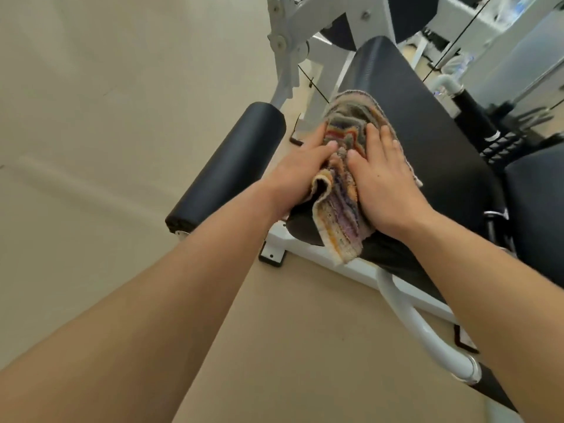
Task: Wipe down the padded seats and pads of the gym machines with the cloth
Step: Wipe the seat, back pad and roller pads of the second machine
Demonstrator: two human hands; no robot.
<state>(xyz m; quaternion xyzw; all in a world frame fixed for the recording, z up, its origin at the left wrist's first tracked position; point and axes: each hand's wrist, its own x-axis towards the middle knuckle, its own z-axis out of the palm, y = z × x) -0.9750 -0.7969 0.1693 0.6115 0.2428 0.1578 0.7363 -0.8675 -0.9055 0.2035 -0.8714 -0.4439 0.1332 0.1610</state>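
Note:
A striped, multicoloured cloth lies bunched on the long black padded seat of a white-framed gym machine. My left hand presses flat on the cloth's left side, fingers pointing away from me. On the cloth's right side rests my right hand, palm down. A fold of the cloth hangs over the near end of the pad. Left of the seat lies a black cylindrical roller pad.
The white machine frame runs under the seat, with a curved tube near my right forearm. Another black pad sits at the right edge. Cables and a weight stack stand behind. Beige floor spreads to the left.

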